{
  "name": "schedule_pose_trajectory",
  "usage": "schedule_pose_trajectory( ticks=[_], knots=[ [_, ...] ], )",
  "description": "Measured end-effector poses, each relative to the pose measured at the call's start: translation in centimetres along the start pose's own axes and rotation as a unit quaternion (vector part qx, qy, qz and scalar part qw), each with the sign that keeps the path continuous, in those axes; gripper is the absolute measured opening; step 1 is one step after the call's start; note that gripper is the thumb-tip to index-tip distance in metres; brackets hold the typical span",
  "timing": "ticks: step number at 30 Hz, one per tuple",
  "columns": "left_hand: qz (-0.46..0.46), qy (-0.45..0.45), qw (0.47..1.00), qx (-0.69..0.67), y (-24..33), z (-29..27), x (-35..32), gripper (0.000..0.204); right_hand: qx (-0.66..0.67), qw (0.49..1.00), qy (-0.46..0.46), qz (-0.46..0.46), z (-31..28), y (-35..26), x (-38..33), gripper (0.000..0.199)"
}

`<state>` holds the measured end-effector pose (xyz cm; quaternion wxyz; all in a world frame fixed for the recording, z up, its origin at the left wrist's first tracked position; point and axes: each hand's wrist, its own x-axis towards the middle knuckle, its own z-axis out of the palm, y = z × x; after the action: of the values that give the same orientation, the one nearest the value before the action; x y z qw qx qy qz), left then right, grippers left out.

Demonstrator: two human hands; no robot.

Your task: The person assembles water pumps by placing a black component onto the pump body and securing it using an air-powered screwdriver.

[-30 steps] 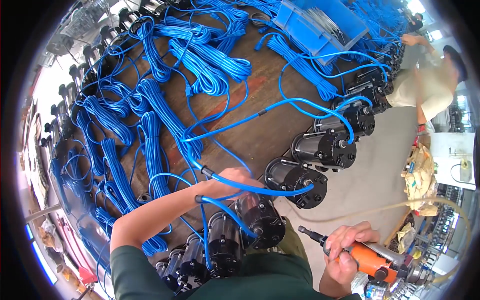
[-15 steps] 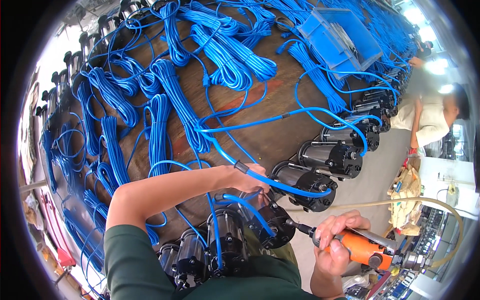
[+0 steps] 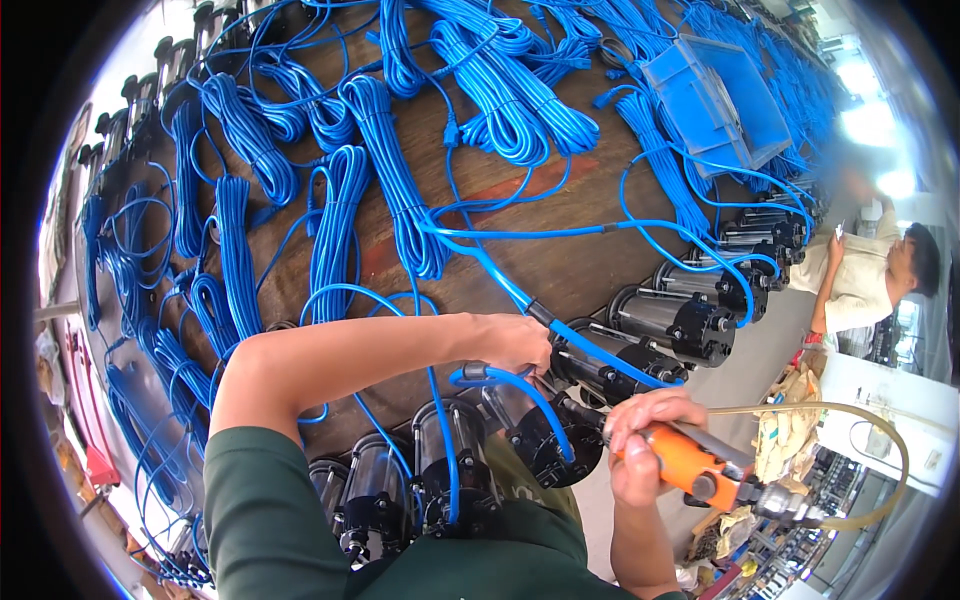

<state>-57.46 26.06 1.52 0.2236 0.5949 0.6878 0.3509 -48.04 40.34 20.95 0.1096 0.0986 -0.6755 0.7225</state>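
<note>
My right hand (image 3: 648, 440) is wrapped round an orange air screwdriver (image 3: 690, 463) with a hose at its back end. The driver's front end is at the black end cap of a clear-bodied cylindrical pump (image 3: 548, 446) close to my body. Whether its bit sits on a screw is hidden by my fingers. My left hand (image 3: 512, 342) reaches across to the far side of the same pump, its fingers closed beside the cap; what they pinch is hidden. A thick blue cable (image 3: 552, 402) loops from that cap.
More pumps (image 3: 680, 322) line the curved edge of the wooden table (image 3: 500, 270). Coiled blue cables (image 3: 395, 180) cover much of the tabletop. A blue bin (image 3: 715, 105) stands at the far right. Beyond the edge is another person (image 3: 865, 265). The driver's yellowish hose (image 3: 900, 460) arcs at right.
My right hand has brought the driver left, closer against the pump's cap. The view has shifted, so the table's things sit farther right and higher. The other person has moved an arm.
</note>
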Motion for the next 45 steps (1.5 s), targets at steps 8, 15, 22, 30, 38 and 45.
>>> schedule_pose_trajectory(
  ticks=[8,15,22,30,38,45],
  knots=[
    [-0.038,-0.026,0.998,-0.05,1.6,-1.9,-1.0,0.021,-0.095,0.99,-0.1,-0.015,-0.1,0.0,-0.5,0.039],
    [-0.359,0.217,0.901,-0.111,5.2,4.1,-9.3,0.024,-0.06,0.993,-0.056,-0.083,0.3,-6.0,-0.6,0.044],
    [-0.172,0.209,0.962,-0.02,5.9,7.9,-8.7,0.017,0.015,0.993,-0.097,-0.071,1.5,-8.3,-2.0,0.037],
    [-0.195,0.215,0.957,-0.028,6.6,8.4,-8.4,0.012,0.025,0.99,-0.132,-0.045,3.1,-4.1,-3.6,0.034],
    [-0.178,0.191,0.964,0.039,5.1,10.2,-8.5,0.009,-0.015,0.967,-0.249,-0.06,3.1,-1.6,-3.7,0.023],
    [-0.185,0.171,0.967,0.047,5.7,8.6,-8.0,0.013,-0.001,0.957,-0.281,-0.077,2.3,-1.3,-2.9,0.021]
  ],
)
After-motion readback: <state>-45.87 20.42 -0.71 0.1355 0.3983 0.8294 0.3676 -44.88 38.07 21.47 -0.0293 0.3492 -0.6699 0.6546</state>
